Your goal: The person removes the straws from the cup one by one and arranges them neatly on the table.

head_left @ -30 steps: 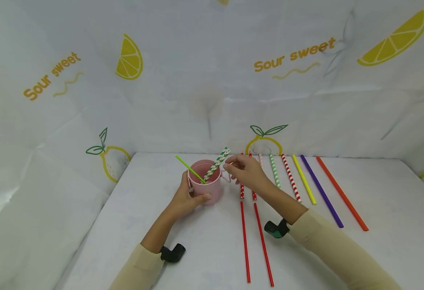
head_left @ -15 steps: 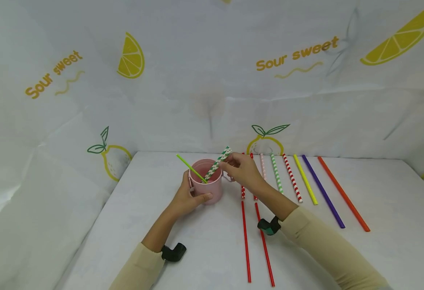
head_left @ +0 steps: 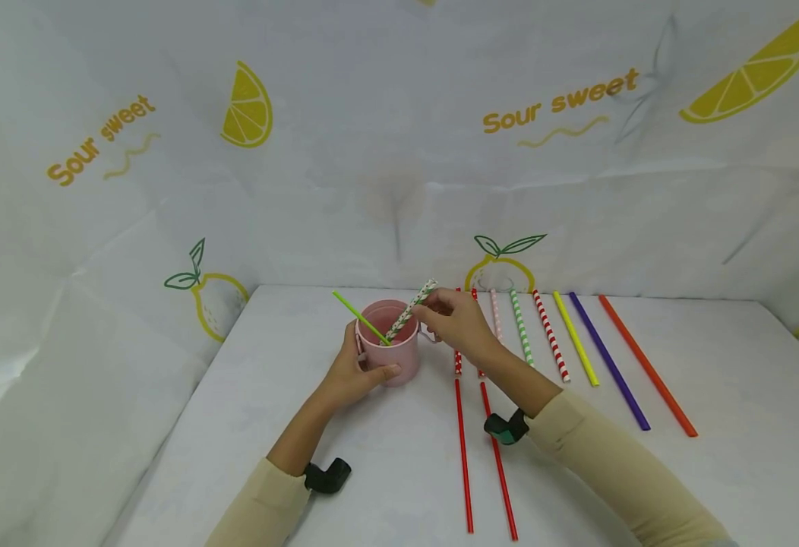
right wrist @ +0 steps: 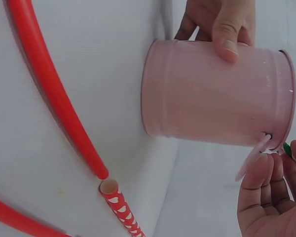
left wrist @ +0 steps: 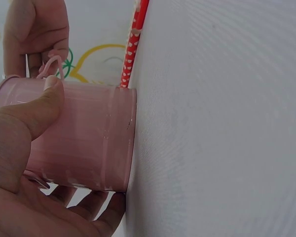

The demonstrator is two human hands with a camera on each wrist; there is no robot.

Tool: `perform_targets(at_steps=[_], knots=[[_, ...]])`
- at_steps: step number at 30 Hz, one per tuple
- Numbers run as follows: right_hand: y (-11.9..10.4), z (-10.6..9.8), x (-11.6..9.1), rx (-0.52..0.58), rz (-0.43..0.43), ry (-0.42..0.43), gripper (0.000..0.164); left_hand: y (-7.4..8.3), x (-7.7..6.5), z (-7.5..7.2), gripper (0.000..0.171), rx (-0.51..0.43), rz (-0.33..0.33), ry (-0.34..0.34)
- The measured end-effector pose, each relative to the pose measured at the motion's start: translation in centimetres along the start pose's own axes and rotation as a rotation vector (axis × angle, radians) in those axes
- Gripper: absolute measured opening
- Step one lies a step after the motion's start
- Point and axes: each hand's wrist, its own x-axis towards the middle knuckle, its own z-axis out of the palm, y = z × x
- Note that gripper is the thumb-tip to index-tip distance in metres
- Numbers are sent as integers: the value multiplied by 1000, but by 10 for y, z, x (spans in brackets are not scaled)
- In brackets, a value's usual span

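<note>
A pink metal bucket (head_left: 402, 366) with small side handles stands upright on the white table. My left hand (head_left: 353, 378) grips its left side, thumb across the front and fingers underneath in the left wrist view. Over the bucket's right rim, my right hand (head_left: 459, 323) pinches green-and-white patterned paper straws (head_left: 409, 310), which lean inside; whether one or two cannot be told. Green shows between its thumb and fingers in the right wrist view. A thin lime-green straw (head_left: 355, 310) leans against the left rim, its lower part in the bucket (right wrist: 212, 94).
Right of the bucket lie red heart-patterned straws (head_left: 458, 362), with two plain red straws (head_left: 462, 456) in front. Further right are pink-striped, green-striped (head_left: 520, 327), red-striped (head_left: 551, 334), yellow (head_left: 576, 338), purple (head_left: 607, 358) and orange straws (head_left: 645, 365). A lemon-printed cloth (head_left: 345, 152) hangs behind.
My right hand has moved slightly left onto the patterned straws, which now look turned and thinner, showing more white. My left hand and the bucket have stayed in place.
</note>
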Motion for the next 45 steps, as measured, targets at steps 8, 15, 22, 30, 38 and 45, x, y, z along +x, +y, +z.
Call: perform_targets(at_steps=[8, 15, 22, 30, 38, 45], knots=[[-9, -11, -6, 0, -65, 49, 14, -1, -1, 0, 91, 5, -3, 1], [-15, -20, -15, -22, -90, 70, 16, -1, -1, 0, 90, 8, -2, 4], [-23, -36, -22, 6, -142, 116, 21, 0, -1, 0, 89, 2, -6, -2], [-35, -60, -33, 123, -156, 186, 23, -1, -1, 0, 92, -14, -13, -5], [-36, -74, -47, 204, -151, 169, 24, -1, 0, -1, 92, -28, 7, -24], [-34, -81, -55, 232, -139, 105, 18, 0, 0, -1, 92, -23, -3, -22]])
